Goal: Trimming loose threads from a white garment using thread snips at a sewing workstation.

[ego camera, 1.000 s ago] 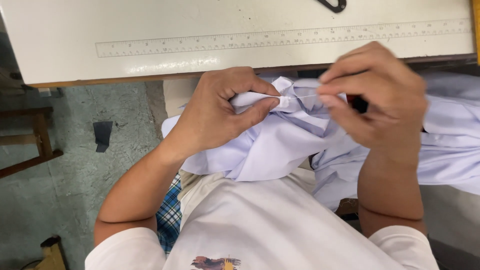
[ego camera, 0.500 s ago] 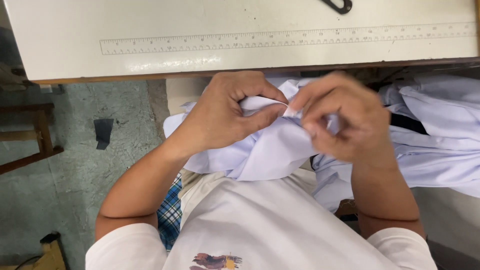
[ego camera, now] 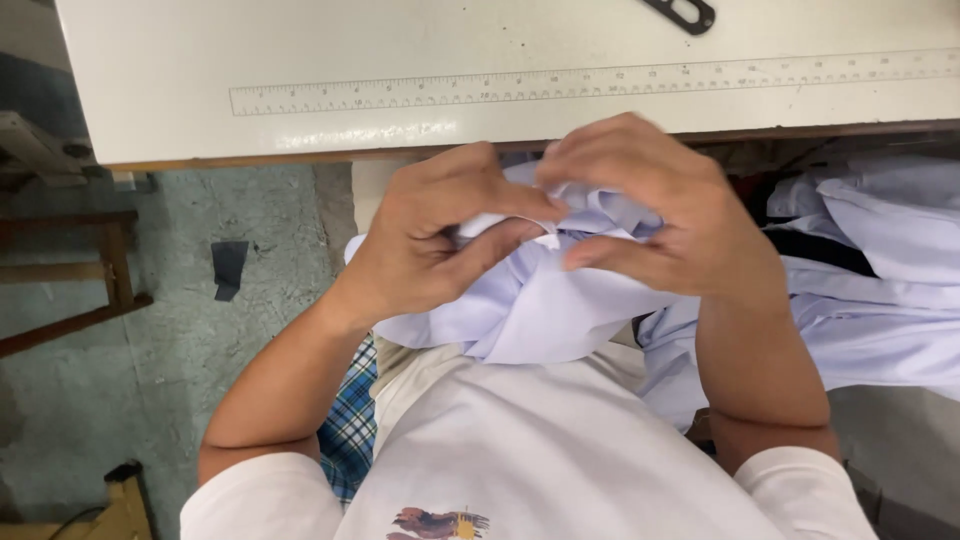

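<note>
Both hands are meeting just below the near edge of the surface [ego camera: 300,60]: left hand [ego camera: 430,245] is pinching a fold of pale lilac cloth [ego camera: 540,310], right hand [ego camera: 650,205] is closing over it from the right, bulk trailing rightward.

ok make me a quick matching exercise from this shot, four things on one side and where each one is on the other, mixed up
Things:
1. ruler
2. pale fabric
3. dark scrap
4. black tool

Places:
A. on the concrete floor, left of the person's arm
B. bunched between the left hand and right hand
C. at the table's top edge, partly cut off
D. along the front of the white table

Pairs: 1-D, 2-B, 3-A, 4-C
</note>
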